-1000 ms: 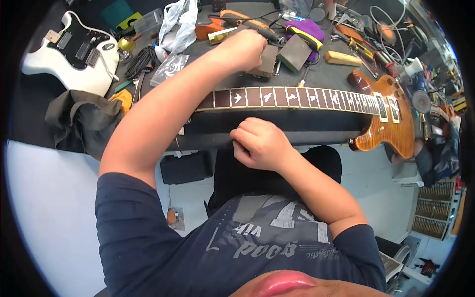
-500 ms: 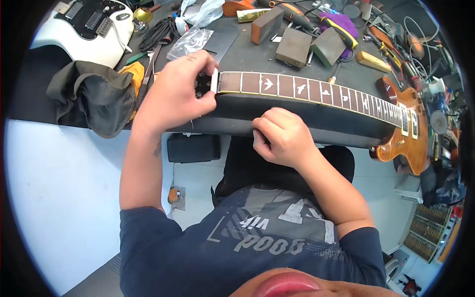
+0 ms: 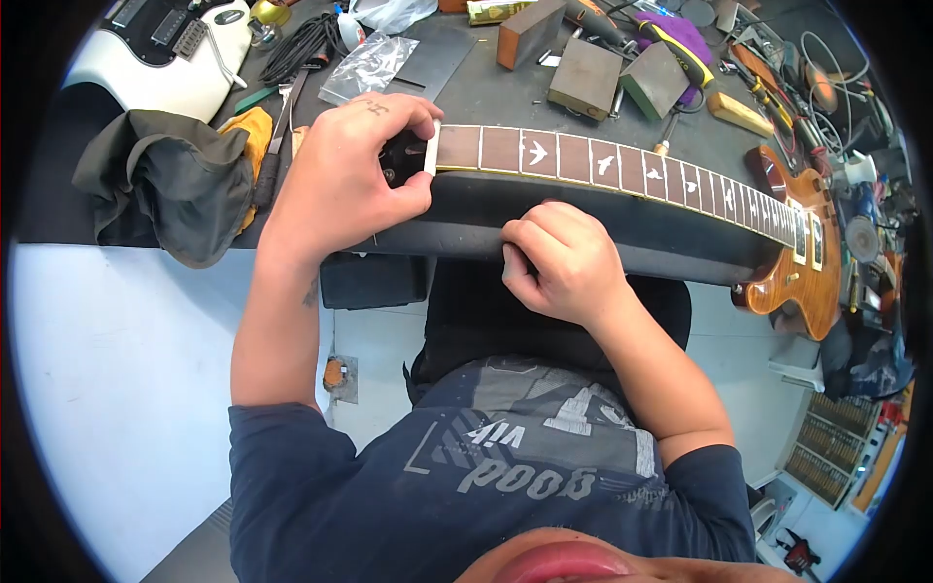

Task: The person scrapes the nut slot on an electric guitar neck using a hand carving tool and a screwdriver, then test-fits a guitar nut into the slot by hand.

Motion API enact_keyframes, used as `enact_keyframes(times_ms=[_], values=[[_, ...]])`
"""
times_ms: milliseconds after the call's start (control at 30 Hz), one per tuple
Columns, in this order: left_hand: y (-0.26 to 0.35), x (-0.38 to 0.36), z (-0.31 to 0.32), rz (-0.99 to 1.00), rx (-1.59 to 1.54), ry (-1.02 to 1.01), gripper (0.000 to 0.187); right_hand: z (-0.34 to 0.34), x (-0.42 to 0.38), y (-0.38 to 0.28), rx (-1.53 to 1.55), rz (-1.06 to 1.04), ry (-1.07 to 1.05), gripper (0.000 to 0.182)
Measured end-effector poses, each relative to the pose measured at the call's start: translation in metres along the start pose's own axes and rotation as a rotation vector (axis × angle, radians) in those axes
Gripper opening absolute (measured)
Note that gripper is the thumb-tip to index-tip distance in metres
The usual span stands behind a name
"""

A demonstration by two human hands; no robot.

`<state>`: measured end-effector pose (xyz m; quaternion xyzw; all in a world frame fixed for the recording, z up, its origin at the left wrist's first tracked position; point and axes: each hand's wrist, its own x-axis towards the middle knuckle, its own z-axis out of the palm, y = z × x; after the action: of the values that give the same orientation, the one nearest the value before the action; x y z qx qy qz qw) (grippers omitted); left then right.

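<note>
An electric guitar with an amber body (image 3: 792,277) lies along the bench, its neck pointing left. The dark fretboard (image 3: 501,151) carries white bird inlays and has no strings over it. At its left end stands a small white guitar nut (image 3: 433,148), pinched between the thumb and fingers of my left hand (image 3: 350,170). That hand covers most of the dark headstock (image 3: 400,160). My right hand (image 3: 564,257) is curled into a fist at the bench's front edge, just below the neck, and nothing shows in it.
A white guitar body (image 3: 160,92) lies at the far left, near a dark cloth (image 3: 160,185). Behind the neck are sanding blocks (image 3: 585,78), a plastic bag (image 3: 369,70) and a wooden-handled tool (image 3: 739,114). Tools and cables crowd the right side.
My left hand has shifted slightly, bringing the nut up against the end of the fretboard. My right hand stays curled in about the same place. The whole view has moved a little.
</note>
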<state>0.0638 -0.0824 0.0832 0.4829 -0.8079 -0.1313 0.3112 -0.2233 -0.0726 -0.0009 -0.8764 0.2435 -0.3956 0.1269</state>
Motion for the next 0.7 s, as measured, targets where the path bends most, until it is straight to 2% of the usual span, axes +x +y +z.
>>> enact_keyframes(times_ms=[167, 267, 467, 700], values=[[-0.004, -0.001, 0.004, 0.074, -0.037, 0.040, 0.035, -0.001, 0.001, -0.001, 0.008, 0.002, 0.006, 0.024], [-0.009, -0.006, 0.007, -0.005, -0.139, 0.030, 0.036, -0.001, 0.001, -0.001, 0.005, 0.007, -0.003, 0.024], [-0.026, -0.015, 0.018, 0.111, -0.174, 0.103, 0.038, 0.000, 0.001, -0.001, 0.002, 0.006, -0.024, 0.024], [-0.037, -0.023, 0.027, 0.156, -0.197, 0.155, 0.041, 0.000, 0.001, -0.001, -0.013, 0.002, -0.022, 0.022]])
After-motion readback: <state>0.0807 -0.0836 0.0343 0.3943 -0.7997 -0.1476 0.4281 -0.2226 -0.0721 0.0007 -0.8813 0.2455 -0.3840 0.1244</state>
